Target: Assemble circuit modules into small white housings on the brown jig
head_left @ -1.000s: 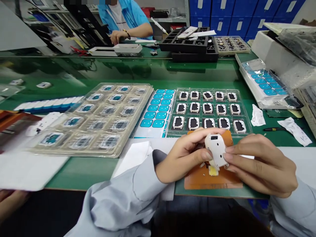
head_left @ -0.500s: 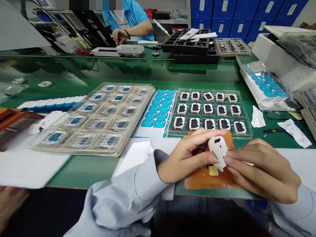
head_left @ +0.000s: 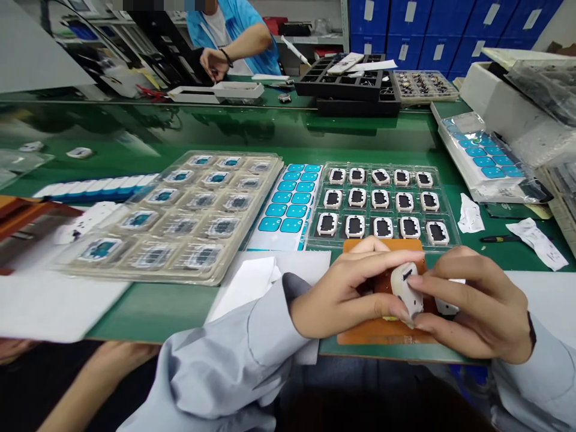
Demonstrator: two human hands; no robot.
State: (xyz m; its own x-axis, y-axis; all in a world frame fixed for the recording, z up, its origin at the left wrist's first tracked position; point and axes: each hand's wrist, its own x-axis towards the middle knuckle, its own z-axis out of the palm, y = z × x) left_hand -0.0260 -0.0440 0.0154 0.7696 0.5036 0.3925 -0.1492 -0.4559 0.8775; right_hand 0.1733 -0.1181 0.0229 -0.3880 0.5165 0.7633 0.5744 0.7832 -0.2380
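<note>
A small white plastic casing (head_left: 405,293) with a dark slot is held tilted above an orange plate (head_left: 382,335). My left hand (head_left: 346,294) is closed around its left side, thumb below and fingers stretched behind. From the right, my right hand (head_left: 481,306) presses a fingertip near the slot, with the thumb at the casing's lower edge. Under the right fingers a second white piece (head_left: 446,307) partly shows; whether they touch it I cannot tell. Beyond the plate sits a clear tray (head_left: 452,237) with rows of white casings with dark centres.
To the left lie a blue sticker sheet (head_left: 282,210) and stacked clear trays (head_left: 220,273). White wrappers (head_left: 471,215) and a black pen (head_left: 499,238) lie right. Across the bench a co-worker's hand (head_left: 215,63) is near white trays (head_left: 238,90). Another person's arm (head_left: 94,378) shows lower left.
The casing has turned and dropped slightly, and my right fingers have shifted onto its face near the slot. A second white piece now shows more under my right hand. The lower-left arm has reached further in.
</note>
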